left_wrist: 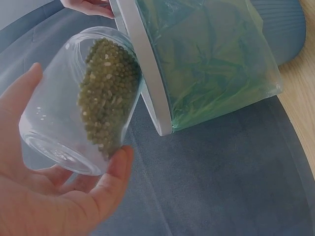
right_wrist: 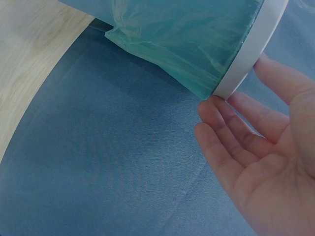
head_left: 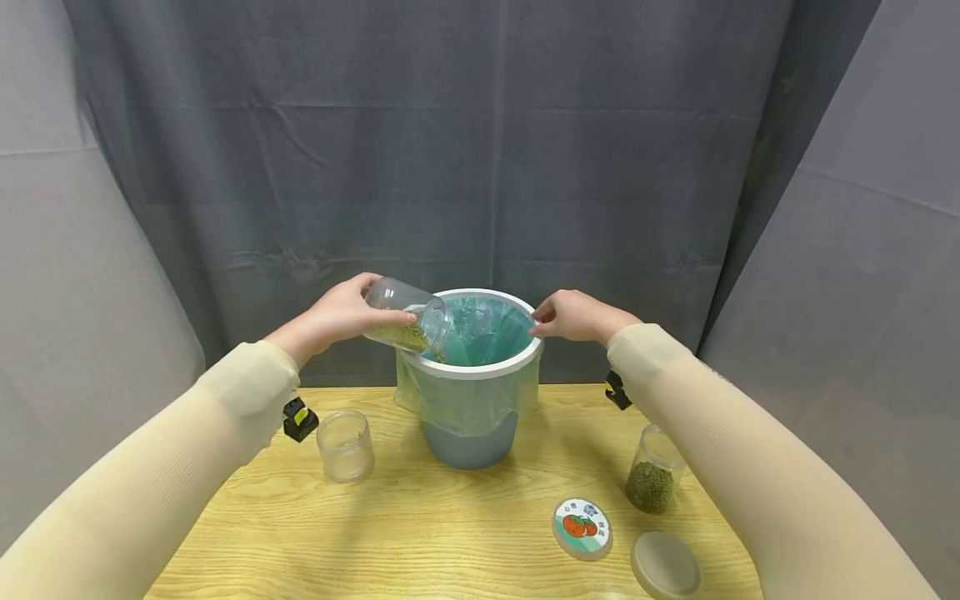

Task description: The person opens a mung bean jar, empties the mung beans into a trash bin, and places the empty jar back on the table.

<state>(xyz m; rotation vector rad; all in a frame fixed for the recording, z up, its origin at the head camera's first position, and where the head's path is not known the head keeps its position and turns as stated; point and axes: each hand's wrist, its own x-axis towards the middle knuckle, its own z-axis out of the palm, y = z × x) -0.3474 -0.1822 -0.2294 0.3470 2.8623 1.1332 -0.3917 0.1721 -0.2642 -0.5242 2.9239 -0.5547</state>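
Observation:
A clear jar (head_left: 397,293) of mung beans (left_wrist: 109,93) is gripped by my left hand (head_left: 341,312), thumb on one side and fingers on the other. It lies tilted with its open mouth over the rim of a grey trash can (head_left: 471,446), and beans slope toward the mouth. A green trash bag (head_left: 487,325) lines the can and folds down outside, under a white ring (head_left: 480,372). On the can's right side my right hand (head_left: 581,317) pinches the ring, with the thumb at the top and fingertips at its outer edge in the right wrist view.
An empty clear jar (head_left: 346,450) stands left of the can on the wooden table (head_left: 420,533). Near my right forearm is another jar of green beans (head_left: 651,485). Before it lie a lid with a tomato picture (head_left: 582,529) and a plain beige lid (head_left: 666,565). Grey curtains (head_left: 390,167) hang behind.

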